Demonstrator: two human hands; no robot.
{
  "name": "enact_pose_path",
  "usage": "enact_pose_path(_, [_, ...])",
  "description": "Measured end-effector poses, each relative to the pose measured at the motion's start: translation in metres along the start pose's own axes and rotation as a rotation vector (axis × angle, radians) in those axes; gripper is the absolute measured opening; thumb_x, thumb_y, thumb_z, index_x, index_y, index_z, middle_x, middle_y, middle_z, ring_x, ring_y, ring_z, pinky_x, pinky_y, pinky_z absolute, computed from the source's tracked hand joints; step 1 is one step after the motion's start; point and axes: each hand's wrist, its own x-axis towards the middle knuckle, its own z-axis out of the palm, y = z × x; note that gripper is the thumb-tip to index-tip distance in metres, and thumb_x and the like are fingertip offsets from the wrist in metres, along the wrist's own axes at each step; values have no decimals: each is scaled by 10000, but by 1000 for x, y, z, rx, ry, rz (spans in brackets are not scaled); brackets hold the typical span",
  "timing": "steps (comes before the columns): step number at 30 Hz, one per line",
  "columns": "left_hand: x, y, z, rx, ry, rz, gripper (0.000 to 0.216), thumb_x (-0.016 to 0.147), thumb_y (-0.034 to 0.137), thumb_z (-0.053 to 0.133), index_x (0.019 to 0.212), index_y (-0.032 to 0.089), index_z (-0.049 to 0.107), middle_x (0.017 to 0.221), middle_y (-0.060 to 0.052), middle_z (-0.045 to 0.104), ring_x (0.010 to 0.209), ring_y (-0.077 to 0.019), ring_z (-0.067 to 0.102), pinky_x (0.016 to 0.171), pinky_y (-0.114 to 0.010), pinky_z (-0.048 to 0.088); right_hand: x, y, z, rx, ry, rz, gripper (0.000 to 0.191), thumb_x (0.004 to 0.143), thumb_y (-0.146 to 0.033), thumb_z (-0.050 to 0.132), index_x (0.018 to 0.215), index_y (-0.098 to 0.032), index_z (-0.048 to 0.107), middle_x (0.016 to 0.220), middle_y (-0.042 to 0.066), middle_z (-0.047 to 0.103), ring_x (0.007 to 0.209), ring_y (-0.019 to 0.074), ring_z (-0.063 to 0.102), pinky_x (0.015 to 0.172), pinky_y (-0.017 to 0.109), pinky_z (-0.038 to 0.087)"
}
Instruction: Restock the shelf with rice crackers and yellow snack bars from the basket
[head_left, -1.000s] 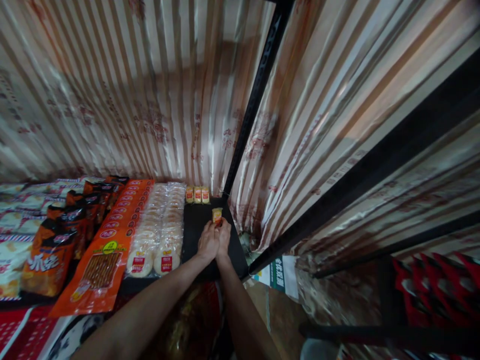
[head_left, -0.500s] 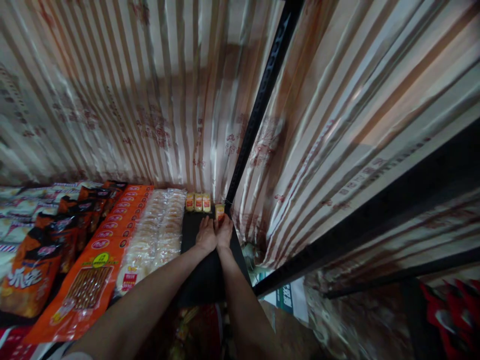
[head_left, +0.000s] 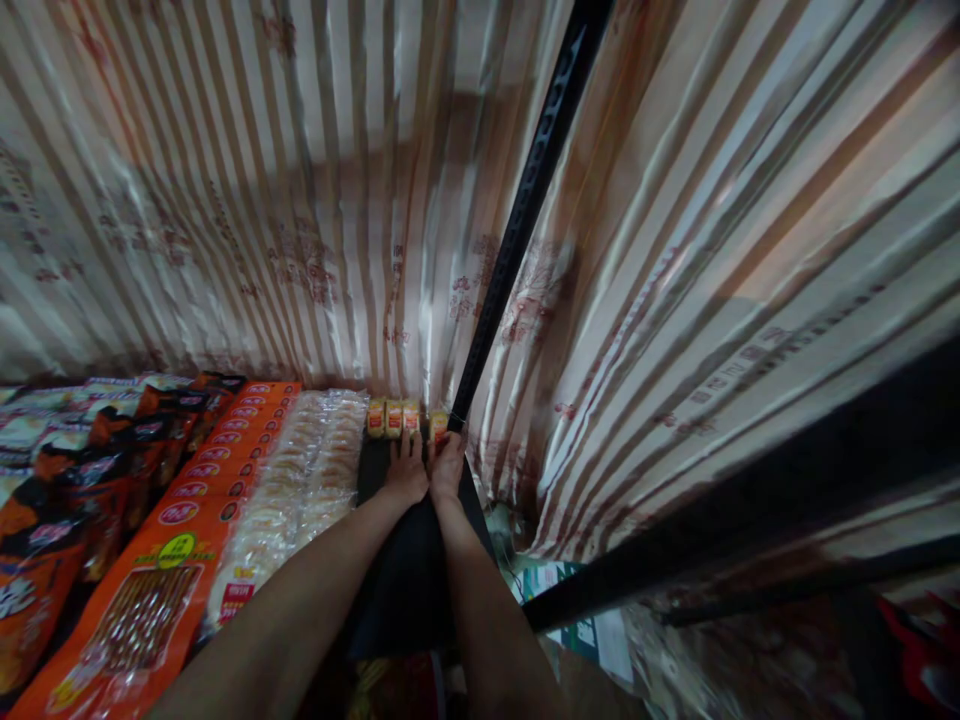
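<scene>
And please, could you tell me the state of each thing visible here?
Left hand: fingers extended, spread
Right hand: at the fourth yellow packet, grip unclear
Three yellow packets: side by side, labels showing
Fourth yellow packet: apart from the three, partly hidden
Orange packs: overlapping
Clear packs: overlapping
Sheeting: creased

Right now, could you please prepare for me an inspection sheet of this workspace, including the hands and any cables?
Surface: black shelf.
Handled items: three small yellow packs in a row at the back; one separate yellow pack to their right.
Clutter: orange packets and clear-wrapped packs on the left.
Hands: left hand spread near the row's right end, contact unclear; right hand at the separate pack, grip unclear.
Cables: nothing clearly seen.
Surroundings: striped sheeting, black post.
</scene>
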Motion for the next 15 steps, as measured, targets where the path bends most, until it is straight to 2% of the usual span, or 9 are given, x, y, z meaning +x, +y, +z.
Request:
enact_pose_path(5, [3, -1, -1, 59, -42, 25, 578, 829, 165, 403, 1403, 190, 348, 1488, -138, 269, 1404, -309, 92, 1107, -554, 135, 6, -2, 4, -40, -41, 21, 165, 778, -248, 484, 907, -158, 534, 893, 49, 501, 638, 132, 498, 630, 281, 441])
enact_pose_path(15, [-1, 4, -7, 48, -47, -13, 553, 853, 143, 338, 1401, 69, 332, 1471, -192, 283, 1404, -291, 118, 1132, -485, 116, 13, 2, 14, -8, -97, -89, 234, 806, -197, 484, 1012, -135, 576, 978, 111, 558, 917, 194, 555, 827, 324, 463])
